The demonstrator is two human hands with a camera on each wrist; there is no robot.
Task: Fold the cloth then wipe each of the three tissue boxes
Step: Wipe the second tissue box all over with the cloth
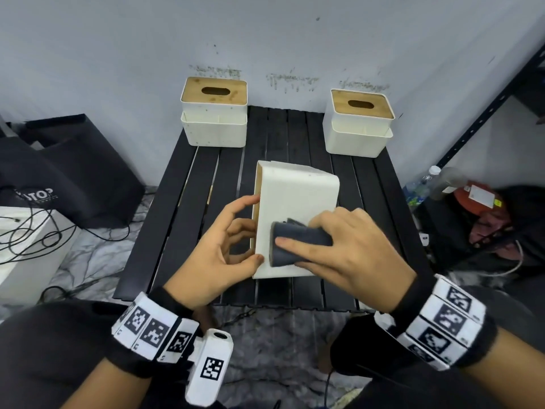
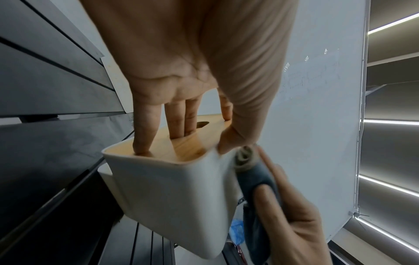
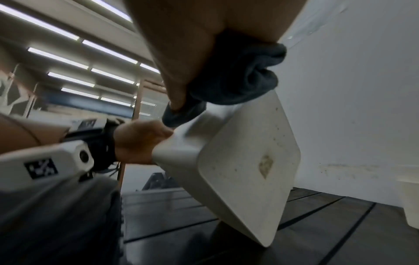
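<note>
We see a tissue box [image 1: 295, 214] tipped on its side at the middle of the slatted table [image 1: 182, 184], lid facing left. Our left hand [image 1: 218, 252] is against its lid side; our right hand [image 1: 351, 246] presses a folded cloth [image 1: 298, 243] on its upturned wall. Behind it, two more tissue boxes stand upright at the back left corner [image 1: 213, 113] and back right corner [image 1: 358, 124], well apart.

Storeroom: metal shelving [image 1: 483, 113], stained wall [image 1: 118, 54]

White tissue box [image 1: 295, 199], dark grey-blue cloth [image 1: 298, 243], black slatted table [image 1: 177, 202].
</note>
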